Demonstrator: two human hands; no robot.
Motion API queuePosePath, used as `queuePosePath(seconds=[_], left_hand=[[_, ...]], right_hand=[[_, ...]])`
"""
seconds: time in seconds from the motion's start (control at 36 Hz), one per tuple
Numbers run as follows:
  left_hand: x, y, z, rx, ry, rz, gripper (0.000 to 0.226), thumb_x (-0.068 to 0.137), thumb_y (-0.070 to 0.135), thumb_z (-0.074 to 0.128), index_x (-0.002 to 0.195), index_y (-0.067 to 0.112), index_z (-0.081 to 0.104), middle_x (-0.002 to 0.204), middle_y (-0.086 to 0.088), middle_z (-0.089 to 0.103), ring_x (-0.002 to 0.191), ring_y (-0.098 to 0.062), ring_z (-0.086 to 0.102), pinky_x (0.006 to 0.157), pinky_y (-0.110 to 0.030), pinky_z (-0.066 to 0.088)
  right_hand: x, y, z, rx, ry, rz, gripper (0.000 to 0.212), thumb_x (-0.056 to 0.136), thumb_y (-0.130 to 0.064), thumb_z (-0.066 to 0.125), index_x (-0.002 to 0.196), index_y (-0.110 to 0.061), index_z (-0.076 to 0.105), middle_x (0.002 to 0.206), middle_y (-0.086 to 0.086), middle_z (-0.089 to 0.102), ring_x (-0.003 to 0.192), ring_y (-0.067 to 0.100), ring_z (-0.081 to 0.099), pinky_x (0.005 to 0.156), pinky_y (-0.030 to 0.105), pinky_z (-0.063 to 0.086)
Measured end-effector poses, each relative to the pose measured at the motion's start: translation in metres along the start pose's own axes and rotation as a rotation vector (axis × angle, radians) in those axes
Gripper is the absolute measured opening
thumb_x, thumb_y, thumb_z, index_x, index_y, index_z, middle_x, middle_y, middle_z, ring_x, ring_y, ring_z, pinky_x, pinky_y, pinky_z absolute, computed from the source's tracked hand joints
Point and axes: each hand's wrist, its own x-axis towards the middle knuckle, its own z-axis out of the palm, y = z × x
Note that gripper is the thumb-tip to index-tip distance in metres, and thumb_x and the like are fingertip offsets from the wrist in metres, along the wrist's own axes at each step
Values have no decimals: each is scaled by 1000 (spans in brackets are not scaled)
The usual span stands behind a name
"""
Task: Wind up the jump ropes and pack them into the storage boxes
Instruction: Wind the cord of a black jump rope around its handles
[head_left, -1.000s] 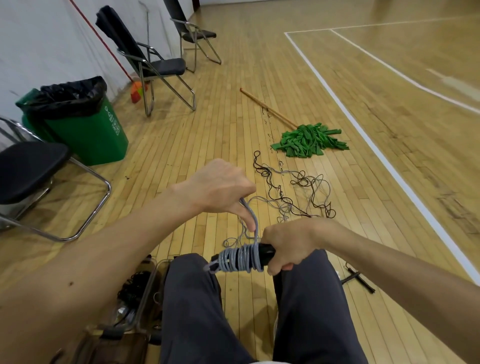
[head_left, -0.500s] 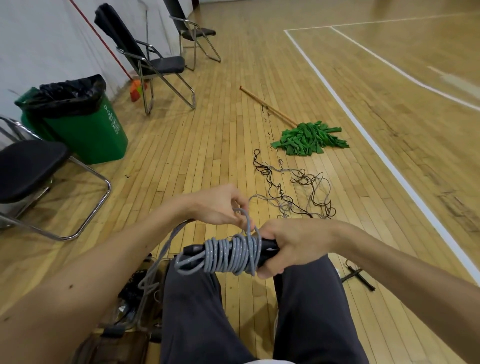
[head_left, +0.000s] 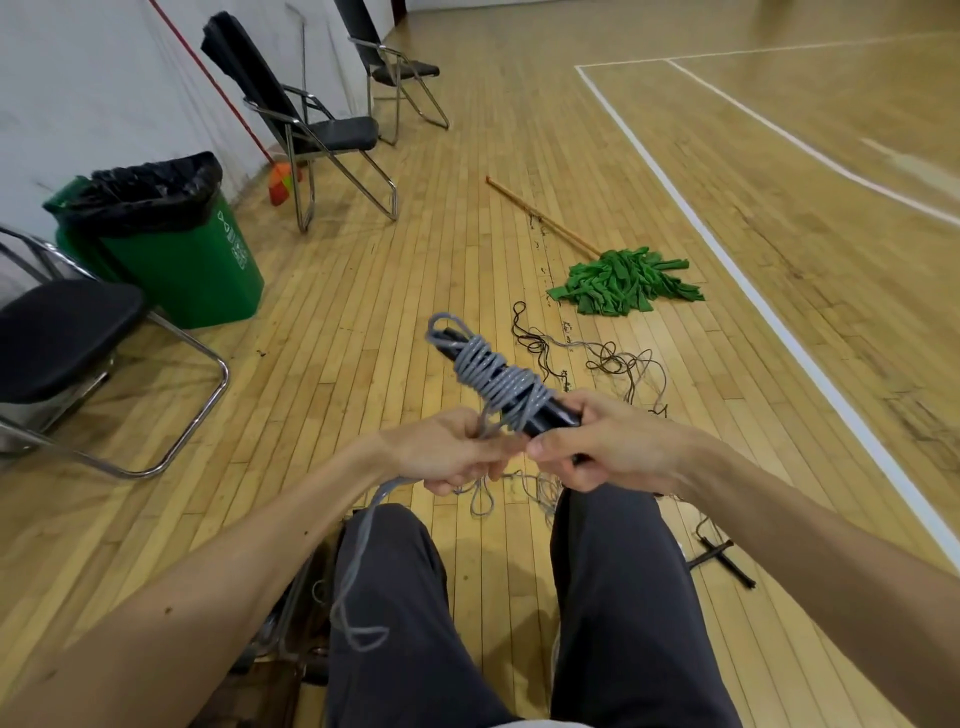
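The right hand (head_left: 608, 447) is gripping the near end of the black handles (head_left: 551, 417) above the knees, their long axis slanting away toward the far left. The grey jump rope (head_left: 498, 382) is wrapping them, and the left hand (head_left: 447, 449) is pinching its loose strand.

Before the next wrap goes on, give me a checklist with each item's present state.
1. Handles held: right hand grips the black handles. Ok.
2. Rope fed: left hand pinches the grey rope just under the coil. Ok.
3. Coil tidy: turns cross one another unevenly. Not ok.
4. Winding finished: a loose tail hangs below the left hand. Not ok.
5. Box ready: only an edge shows beside the left leg. Cannot tell.
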Motion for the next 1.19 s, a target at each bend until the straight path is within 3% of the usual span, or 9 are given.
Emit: queuePosePath(seconds=[0.11, 0.31, 0.53, 0.58, 0.67, 0.75, 1.0, 1.11, 1.19], left_hand=[[0, -2, 8, 38, 29, -44, 34, 101, 38, 56, 81, 10, 55, 49, 4, 34, 40, -11, 29, 43, -27, 28], [1, -5, 17, 46, 55, -73, 31, 105, 37, 47, 82, 16, 46, 53, 9, 31, 40, -6, 26, 37, -20, 27], [1, -6, 28, 95, 84, -79, 28, 106, 38, 45, 88, 18, 46, 62, 6, 33, 48, -7, 29, 40, -18, 27], [2, -5, 30, 159, 115, -56, 26, 106, 38, 45, 91, 16, 48, 64, 5, 38, 49, -7, 35, 46, -19, 34], [1, -2, 31, 253, 144, -39, 23, 105, 35, 47, 89, 18, 49, 70, 1, 45, 60, -13, 42, 61, -31, 41], [-1, 0, 27, 394, 203, -56, 23, 105, 33, 49, 85, 21, 51, 74, 0, 50, 65, -15, 46, 64, -33, 41], [-8, 11, 20, 728, 372, -38, 37, 105, 40, 45, 72, 24, 42, 66, 4, 48, 59, -13, 42, 54, -32, 30], [-10, 28, 19, 1032, 391, -16, 36, 105, 44, 42, 81, 18, 47, 67, 5, 44, 58, -8, 38, 51, -27, 26], [-10, 38, 11, 1164, 365, 54, 36, 103, 47, 44, 91, 16, 58, 68, 7, 44, 67, -15, 48, 58, -29, 32]], right_hand=[[1, 4, -11, 48, 148, 49, 17, 92, -8, 67, 88, -11, 51, 66, 2, 45, 49, 10, 31, 46, 23, 20], [7, 12, -21, -99, 343, 140, 12, 93, -4, 67, 92, -7, 55, 63, 3, 49, 47, 13, 32, 40, 20, 24], [15, 21, -23, -41, 524, 150, 11, 93, -2, 66, 94, -4, 55, 61, 4, 50, 45, 12, 32, 41, 22, 22], [17, 21, -24, -61, 552, 150, 11, 93, -2, 67, 94, -4, 56, 60, 3, 50, 45, 12, 33, 41, 22, 23], [20, 23, -27, -128, 597, 159, 11, 91, -3, 68, 89, -3, 57, 58, 3, 52, 45, 14, 35, 43, 25, 25], [21, 28, -31, -156, 620, 169, 12, 91, -3, 69, 87, -4, 58, 57, 3, 53, 43, 14, 36, 41, 24, 26], [20, 38, -36, -332, 643, 240, 13, 91, -10, 71, 91, -7, 59, 65, 5, 56, 47, 13, 42, 41, 23, 33], [21, 35, -34, -353, 576, 347, 18, 90, -12, 72, 97, -1, 59, 65, 6, 56, 45, 13, 40, 39, 22, 32], [21, 31, -31, -368, 485, 436, 16, 91, -12, 71, 91, -4, 58, 61, 4, 54, 42, 13, 36, 38, 21, 28]])
